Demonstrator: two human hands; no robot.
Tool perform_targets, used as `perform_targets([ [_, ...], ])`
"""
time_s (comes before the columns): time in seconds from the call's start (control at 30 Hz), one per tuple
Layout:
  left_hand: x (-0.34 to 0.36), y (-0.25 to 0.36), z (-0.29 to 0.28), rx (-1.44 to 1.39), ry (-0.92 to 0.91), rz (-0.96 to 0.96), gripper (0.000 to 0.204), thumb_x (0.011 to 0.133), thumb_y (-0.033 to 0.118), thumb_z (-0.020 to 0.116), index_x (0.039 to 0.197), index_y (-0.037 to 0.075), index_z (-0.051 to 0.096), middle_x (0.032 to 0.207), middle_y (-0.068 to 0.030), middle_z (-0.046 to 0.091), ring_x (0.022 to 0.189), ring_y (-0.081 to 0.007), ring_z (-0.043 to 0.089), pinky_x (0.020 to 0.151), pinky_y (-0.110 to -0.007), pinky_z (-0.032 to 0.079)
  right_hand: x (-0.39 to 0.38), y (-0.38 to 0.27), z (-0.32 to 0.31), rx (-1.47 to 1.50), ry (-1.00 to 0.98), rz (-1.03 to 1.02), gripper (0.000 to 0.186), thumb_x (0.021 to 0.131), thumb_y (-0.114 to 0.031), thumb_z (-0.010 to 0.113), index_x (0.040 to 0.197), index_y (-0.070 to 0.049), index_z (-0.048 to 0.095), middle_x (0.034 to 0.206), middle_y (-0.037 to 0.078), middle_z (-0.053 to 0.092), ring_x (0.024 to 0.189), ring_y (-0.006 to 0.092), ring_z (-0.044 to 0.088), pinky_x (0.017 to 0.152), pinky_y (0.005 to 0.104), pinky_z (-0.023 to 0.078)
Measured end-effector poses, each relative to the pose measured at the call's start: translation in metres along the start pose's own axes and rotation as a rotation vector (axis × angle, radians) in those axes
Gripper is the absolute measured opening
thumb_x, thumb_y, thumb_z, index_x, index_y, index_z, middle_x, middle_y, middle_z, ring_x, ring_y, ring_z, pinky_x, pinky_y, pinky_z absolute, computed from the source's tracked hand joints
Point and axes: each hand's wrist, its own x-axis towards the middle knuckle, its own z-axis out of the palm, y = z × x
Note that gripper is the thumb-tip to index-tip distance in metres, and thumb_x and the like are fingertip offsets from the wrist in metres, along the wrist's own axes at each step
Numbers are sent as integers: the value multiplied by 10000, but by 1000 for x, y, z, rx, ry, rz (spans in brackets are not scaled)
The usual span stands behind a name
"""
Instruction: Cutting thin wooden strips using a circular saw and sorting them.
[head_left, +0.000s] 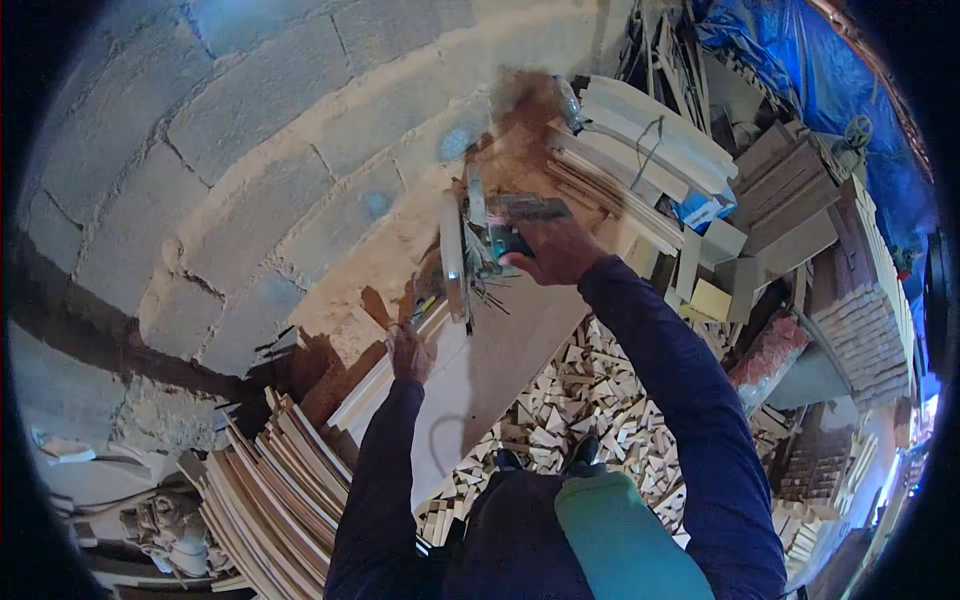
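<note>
My right hand [560,245] is closed round the handle of a chop saw [454,255], whose disc-shaped guard stands edge-on in front of me. To the left of the saw, my left hand [410,352] grips pale wooden strips [375,375] lying along the bench [500,350]. Just beyond its fingers is a small yellow object [425,306], too small to name. The saw hides where the strips meet the blade.
Long slats [280,480] are stacked at lower left. Many wood offcuts [620,420] cover the floor by my feet. Boards [660,130] and boxes lie at right, under a blue tarp [810,60]. A block wall [250,210] rises behind the bench, dusted with sawdust.
</note>
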Motion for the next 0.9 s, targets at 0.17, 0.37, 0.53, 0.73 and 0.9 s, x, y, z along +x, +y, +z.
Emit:
perform_targets([
  [0.17, 3, -3, 0, -3, 18, 45, 659, 854, 227, 662, 1356, -99, 387, 1151, -297, 495, 1143, -457, 471, 971, -540, 375, -14, -18, 9, -161, 27, 81, 628, 898, -543, 618, 1265, -35, 573, 1111, 221, 661, 1052, 435, 624, 927, 499, 494],
  [0.37, 1, -5, 5, -29, -42, -6, 657, 865, 212, 654, 1374, -104, 383, 1211, -306, 499, 1175, -461, 462, 969, -545, 384, -25, -27, 12, -120, -248, 270, 689, 895, -588, 604, 1284, -21, 566, 1130, 279, 622, 1067, 445, 605, 907, 517, 493],
  [0.53, 1, -11, 14, 120, -47, 57, 692, 859, 259, 657, 1369, -119, 381, 1167, -296, 503, 1130, -438, 476, 926, -552, 406, -33, -36, 13, -117, -71, 142, 606, 904, -588, 600, 1082, -9, 600, 1041, 235, 644, 967, 414, 648, 825, 503, 522],
  [0.73, 0, -7, 10, 62, -5, 26, 722, 830, 340, 669, 1314, -130, 410, 1158, -315, 505, 1137, -450, 478, 923, -555, 415, -42, -38, 30, -94, -113, 164, 714, 879, -611, 613, 1248, -3, 565, 1081, 253, 633, 945, 431, 643, 823, 506, 519],
  [0.9, 0, -6, 10, 82, 103, 77, 672, 849, 341, 647, 1284, -119, 423, 1127, -308, 506, 1103, -458, 485, 907, -557, 416, -51, -34, 42, -107, -230, 231, 718, 878, -596, 627, 1209, 39, 566, 1088, 261, 632, 966, 429, 647, 830, 504, 523],
])
